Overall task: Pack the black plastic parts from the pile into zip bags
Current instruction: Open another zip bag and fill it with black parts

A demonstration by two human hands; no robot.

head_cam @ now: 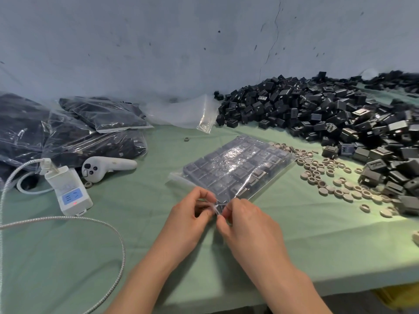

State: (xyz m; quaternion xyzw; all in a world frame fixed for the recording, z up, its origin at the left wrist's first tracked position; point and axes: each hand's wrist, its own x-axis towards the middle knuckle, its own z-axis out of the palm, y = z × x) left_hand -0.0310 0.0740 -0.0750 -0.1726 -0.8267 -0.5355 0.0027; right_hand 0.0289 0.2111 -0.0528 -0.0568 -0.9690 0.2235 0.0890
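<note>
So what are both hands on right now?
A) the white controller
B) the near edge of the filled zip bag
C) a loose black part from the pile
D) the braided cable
B: the left hand and right hand both pinch the near edge of the bag, which lies flat on the cloth with its black parts inside.

We saw the black plastic parts point(328, 114) heaped loosely along the wall at the right, small boxy shells lying every way. A clear zip bag point(238, 168) lay flat mid-table, filled with parts in neat rows, its near corner pinched. More filled bags point(90, 128) were stacked at far left.
</note>
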